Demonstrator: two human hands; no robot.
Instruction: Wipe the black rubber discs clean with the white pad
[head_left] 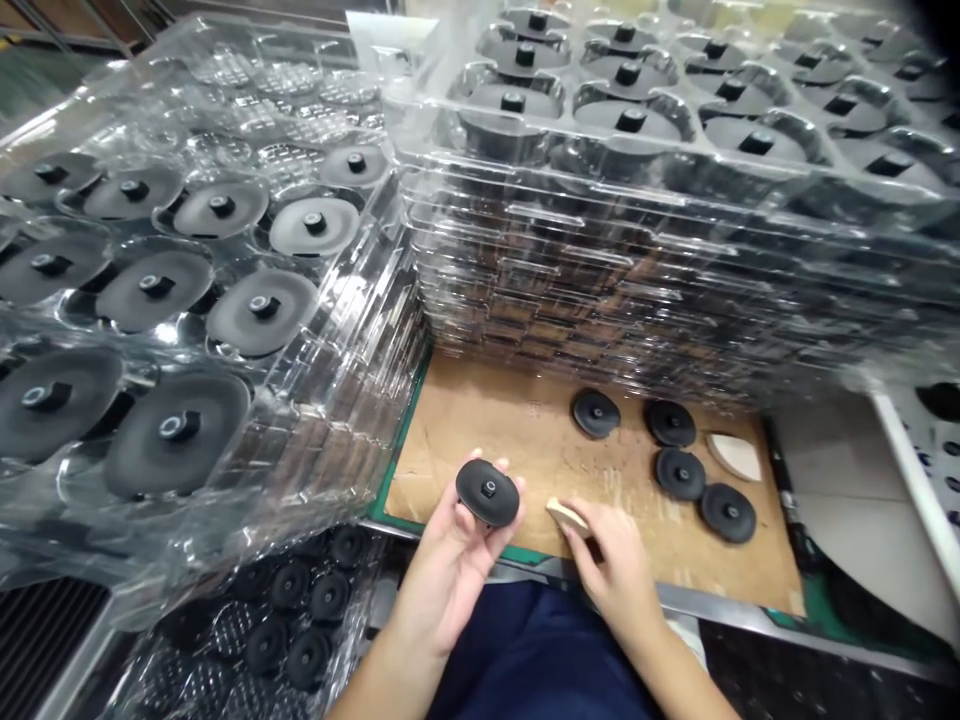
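My left hand (457,560) is closed around the edge of a black oval disc (480,496) with a small raised hub at its centre. The disc is held up over the cardboard, its hub facing me. Between the thumb and fingers of my right hand (611,555) is a small cream-coloured pad (568,517), a little to the right of the disc and apart from it. Several similar black discs (680,473) lie on the cardboard beyond my right hand. Beside them rests a cream wedge-shaped piece (735,457).
Brown cardboard (480,400) covers the green work surface. Tall stacks of clear plastic trays stand behind (570,260) and at the left (330,380), their top trays holding black discs. Another disc-filled tray (352,640) sits lower left. A white bin (862,500) stands at the right.
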